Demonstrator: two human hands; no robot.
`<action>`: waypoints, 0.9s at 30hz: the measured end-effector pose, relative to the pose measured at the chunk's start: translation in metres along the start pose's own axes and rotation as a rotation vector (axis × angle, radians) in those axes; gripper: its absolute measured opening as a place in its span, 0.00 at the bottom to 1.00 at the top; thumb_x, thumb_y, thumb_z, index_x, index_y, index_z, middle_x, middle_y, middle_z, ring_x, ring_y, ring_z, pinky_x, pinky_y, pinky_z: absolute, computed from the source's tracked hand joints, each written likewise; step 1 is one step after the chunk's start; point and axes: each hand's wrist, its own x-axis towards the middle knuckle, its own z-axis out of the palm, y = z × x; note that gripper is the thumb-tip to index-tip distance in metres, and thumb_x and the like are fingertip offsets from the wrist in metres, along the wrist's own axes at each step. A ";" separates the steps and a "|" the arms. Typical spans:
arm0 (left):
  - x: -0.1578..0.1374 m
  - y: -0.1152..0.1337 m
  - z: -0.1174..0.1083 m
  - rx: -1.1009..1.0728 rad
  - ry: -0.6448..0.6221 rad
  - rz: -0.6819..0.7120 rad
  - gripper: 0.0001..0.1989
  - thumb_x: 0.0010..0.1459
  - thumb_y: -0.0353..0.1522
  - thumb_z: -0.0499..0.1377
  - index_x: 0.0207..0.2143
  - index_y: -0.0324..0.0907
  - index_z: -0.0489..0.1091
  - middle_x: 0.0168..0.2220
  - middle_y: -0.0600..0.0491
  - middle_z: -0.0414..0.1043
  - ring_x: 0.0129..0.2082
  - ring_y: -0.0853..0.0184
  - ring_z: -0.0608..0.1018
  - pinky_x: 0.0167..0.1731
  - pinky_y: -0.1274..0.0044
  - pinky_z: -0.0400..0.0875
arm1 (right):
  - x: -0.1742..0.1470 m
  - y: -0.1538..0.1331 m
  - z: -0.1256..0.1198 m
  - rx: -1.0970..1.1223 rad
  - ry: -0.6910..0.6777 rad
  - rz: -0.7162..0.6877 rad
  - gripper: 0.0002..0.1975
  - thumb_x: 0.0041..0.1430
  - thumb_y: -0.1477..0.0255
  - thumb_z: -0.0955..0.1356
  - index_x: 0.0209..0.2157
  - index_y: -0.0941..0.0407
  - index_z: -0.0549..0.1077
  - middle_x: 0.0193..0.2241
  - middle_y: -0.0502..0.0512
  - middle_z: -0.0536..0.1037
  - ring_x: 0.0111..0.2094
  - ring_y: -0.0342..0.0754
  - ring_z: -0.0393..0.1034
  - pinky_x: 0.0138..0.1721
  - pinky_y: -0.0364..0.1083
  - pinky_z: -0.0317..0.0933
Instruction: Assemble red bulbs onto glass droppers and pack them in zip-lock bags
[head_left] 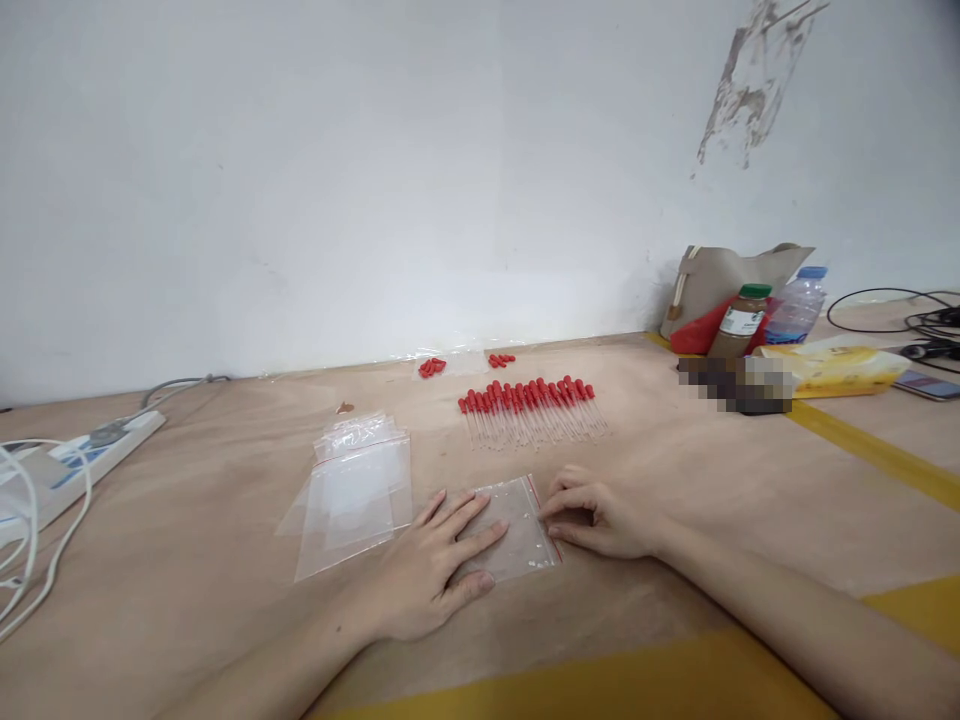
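A clear zip-lock bag (517, 530) with a red line along its opening lies flat in front of me, the opening toward the right. My left hand (442, 560) rests on the bag's left part, fingers spread. At the red-lined edge, my right hand (592, 515) has its thumb and fingertips pinched together on the bag. Just beyond lies a row of several thin clear droppers (536, 425) with red rubber bulbs pointing away from me. To the left is a loose stack of empty zip-lock bags (360, 490).
Near the wall lie loose red rubber bulbs (432, 368) on a clear bag. A power strip (82, 465) with white cables is at left. At right stand a tan bag (739, 275), a green-capped bottle (741, 320), a water bottle (799, 305), a yellow tissue pack (840, 370) and a phone (930, 386).
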 end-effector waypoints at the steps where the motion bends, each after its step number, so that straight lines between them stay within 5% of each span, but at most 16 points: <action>1: 0.000 0.000 0.000 -0.002 -0.002 -0.001 0.24 0.60 0.43 0.43 0.58 0.53 0.44 0.62 0.54 0.37 0.60 0.60 0.45 0.56 0.59 0.41 | 0.000 0.000 0.000 -0.007 0.000 0.006 0.08 0.53 0.70 0.65 0.35 0.55 0.72 0.30 0.53 0.70 0.35 0.44 0.62 0.38 0.45 0.57; 27: 0.002 0.000 -0.001 -0.030 -0.002 -0.012 0.24 0.60 0.43 0.43 0.58 0.53 0.45 0.61 0.53 0.39 0.60 0.59 0.46 0.55 0.59 0.42 | -0.003 -0.003 -0.009 -0.106 -0.083 -0.100 0.12 0.54 0.65 0.64 0.38 0.53 0.74 0.32 0.57 0.70 0.35 0.46 0.62 0.39 0.48 0.55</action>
